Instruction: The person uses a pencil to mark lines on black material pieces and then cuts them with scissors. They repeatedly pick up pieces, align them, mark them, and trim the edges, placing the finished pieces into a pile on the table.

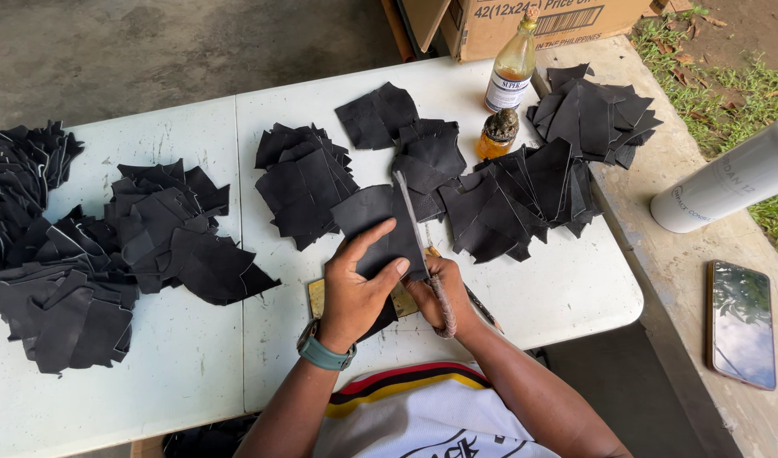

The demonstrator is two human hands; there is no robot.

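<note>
My left hand (pixel 359 288) presses flat on a black leather piece (pixel 373 219) that lies on a small yellowish cutting board (pixel 318 297) at the table's near edge. My right hand (pixel 440 297) grips the wrapped handle of a long thin knife (pixel 408 212), whose blade runs up along the right edge of that piece. Several black cut pieces lie in heaps around: one pile (pixel 302 182) just beyond my left hand, another (pixel 512 199) to the right of the blade.
A white folding table (pixel 194 356) carries more black piles at far left (pixel 50 254) and back right (pixel 592 114). A glass bottle (pixel 512 64) and small jar (pixel 497 134) stand at the back. A cardboard box (pixel 524 21), white canister (pixel 728 178) and phone (pixel 741 322) sit to the right.
</note>
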